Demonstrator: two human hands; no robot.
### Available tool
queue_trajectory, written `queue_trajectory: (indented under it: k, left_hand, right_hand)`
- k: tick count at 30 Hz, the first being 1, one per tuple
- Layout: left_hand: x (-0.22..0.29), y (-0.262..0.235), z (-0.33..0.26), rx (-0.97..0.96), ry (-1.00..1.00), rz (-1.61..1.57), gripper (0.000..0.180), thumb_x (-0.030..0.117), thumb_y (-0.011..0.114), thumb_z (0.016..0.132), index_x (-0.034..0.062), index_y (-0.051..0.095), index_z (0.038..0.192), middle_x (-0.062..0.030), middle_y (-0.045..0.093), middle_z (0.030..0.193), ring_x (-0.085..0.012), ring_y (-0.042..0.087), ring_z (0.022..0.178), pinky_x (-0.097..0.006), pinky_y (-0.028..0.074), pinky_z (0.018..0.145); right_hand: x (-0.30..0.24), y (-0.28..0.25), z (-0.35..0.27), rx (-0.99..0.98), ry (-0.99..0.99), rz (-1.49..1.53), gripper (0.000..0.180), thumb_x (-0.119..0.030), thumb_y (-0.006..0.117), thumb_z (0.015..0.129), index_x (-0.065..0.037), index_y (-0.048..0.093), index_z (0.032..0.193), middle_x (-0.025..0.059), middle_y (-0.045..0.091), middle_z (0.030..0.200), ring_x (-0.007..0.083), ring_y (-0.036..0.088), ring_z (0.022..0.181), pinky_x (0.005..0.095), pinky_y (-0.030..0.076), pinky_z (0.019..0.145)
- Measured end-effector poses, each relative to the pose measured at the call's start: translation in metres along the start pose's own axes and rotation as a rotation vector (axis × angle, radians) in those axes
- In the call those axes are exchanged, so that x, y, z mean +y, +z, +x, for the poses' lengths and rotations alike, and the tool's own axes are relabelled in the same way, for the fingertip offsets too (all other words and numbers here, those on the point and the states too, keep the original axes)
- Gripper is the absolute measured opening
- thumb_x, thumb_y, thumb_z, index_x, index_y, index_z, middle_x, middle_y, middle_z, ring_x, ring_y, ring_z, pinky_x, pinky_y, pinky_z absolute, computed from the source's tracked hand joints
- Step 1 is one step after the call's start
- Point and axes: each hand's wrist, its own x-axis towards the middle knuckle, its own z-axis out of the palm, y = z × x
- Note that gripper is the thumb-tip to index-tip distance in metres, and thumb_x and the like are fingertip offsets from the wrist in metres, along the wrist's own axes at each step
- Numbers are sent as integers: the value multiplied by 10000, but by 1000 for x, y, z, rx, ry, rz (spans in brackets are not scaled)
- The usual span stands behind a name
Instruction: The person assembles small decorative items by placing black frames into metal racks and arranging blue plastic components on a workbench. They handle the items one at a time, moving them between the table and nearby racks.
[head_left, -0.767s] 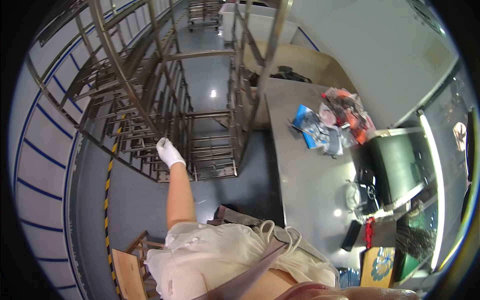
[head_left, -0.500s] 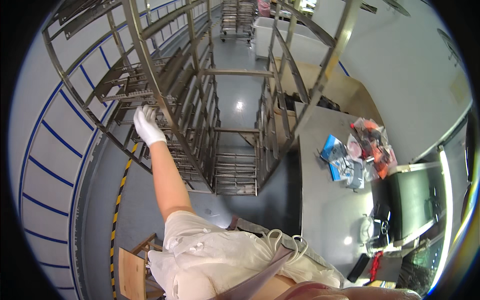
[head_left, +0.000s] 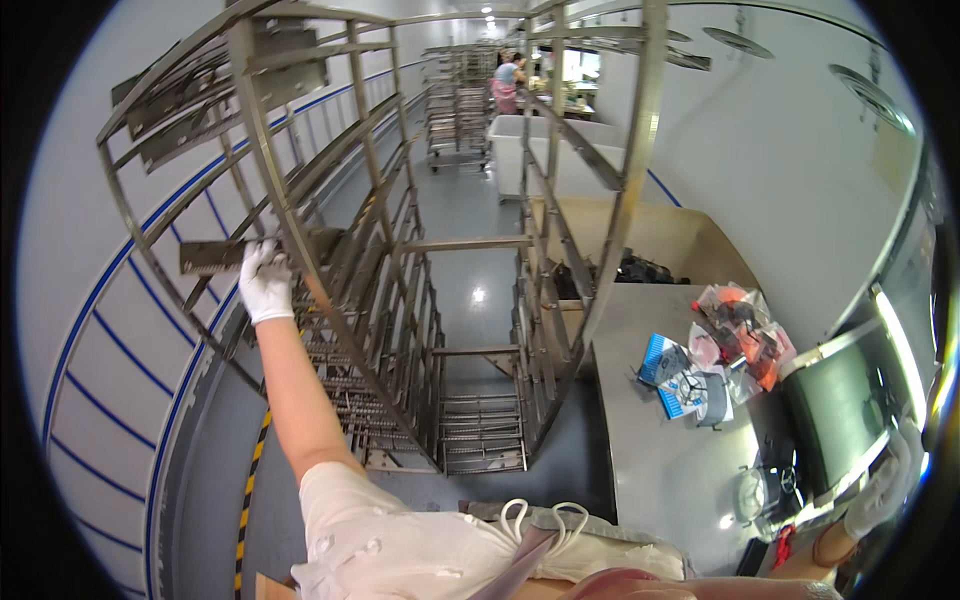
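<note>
My left arm reaches out to the tall metal rack (head_left: 340, 258) on the left. My white-gloved left hand (head_left: 266, 290) is closed at the edge of a long, flat dark metal plate (head_left: 212, 257) on one of its levels; the fingers bend over the plate. Lower down, several rod-like metal racks (head_left: 350, 400) are stacked inside the rack. At the far right rim, my gloved right hand (head_left: 880, 490) is beside the slanted dark panel (head_left: 850, 420) on the bench. Its fingers are distorted near the picture's edge, and what they touch cannot be made out.
A metal bench (head_left: 650, 480) holds plastic-bagged orange and dark parts (head_left: 740, 335) and blue-and-white packets (head_left: 680, 380). Behind it stands a beige bin (head_left: 690, 225) with black pieces. A white tub (head_left: 510, 150), more racks (head_left: 455, 100) and a person (head_left: 507, 85) are farther back.
My left hand has moved from beside the rack's lower levels onto the metal plate. My right hand has come into view at the right. The view has tilted up.
</note>
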Motion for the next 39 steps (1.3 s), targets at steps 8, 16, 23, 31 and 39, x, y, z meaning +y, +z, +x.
queue_trajectory:
  k: [8, 16, 23, 31, 39]
  left_hand:
    - [17, 17, -204, -152, 308, -281, 730, -48, 446, 932, 102, 292, 1630, -130, 530, 1520, -36, 296, 455, -184, 336, 475]
    - [-11, 40, -348, -706, -246, -755, 353, 38, 500, 1019, 174, 743, 1235, 79, 502, 643, -65, 287, 348, -307, 258, 332]
    - [-121, 142, -423, -812, -948, -189, 340, 123, 655, 905, -27, 663, 1210, -108, 702, 1081, -87, 542, 579, -267, 464, 580]
    - [-249, 233, -540, -1854, 109, 836, 241, 161, 741, 766, 149, 719, 1006, -94, 696, 819, -331, 698, 701, -434, 562, 617]
    - [-329, 248, -610, -2522, -353, 714, 296, 236, 698, 866, 157, 756, 1145, -86, 770, 1027, -271, 735, 969, -393, 592, 839]
  right_hand:
    - [-8, 0, -77, 22, 296, -61, 248, -186, 486, 1038, 6, 598, 927, 161, 628, 1049, 355, 580, 1072, 482, 411, 1033]
    - [-48, 39, -132, -23, 942, 477, 341, -232, 512, 1065, 1, 633, 847, 66, 616, 851, 180, 568, 791, 308, 453, 757]
    - [-94, 4, -125, -132, 755, 865, 384, -352, 592, 1028, -25, 676, 845, 112, 704, 920, 246, 654, 885, 350, 508, 816]
    - [-143, -60, -177, -94, 625, 309, 305, -27, 670, 695, -47, 672, 999, 119, 700, 994, 368, 646, 877, 444, 515, 824]
    - [-186, -8, -276, -1081, 1095, 22, 326, -402, 655, 947, -83, 714, 917, 125, 708, 795, 321, 695, 736, 456, 523, 671]
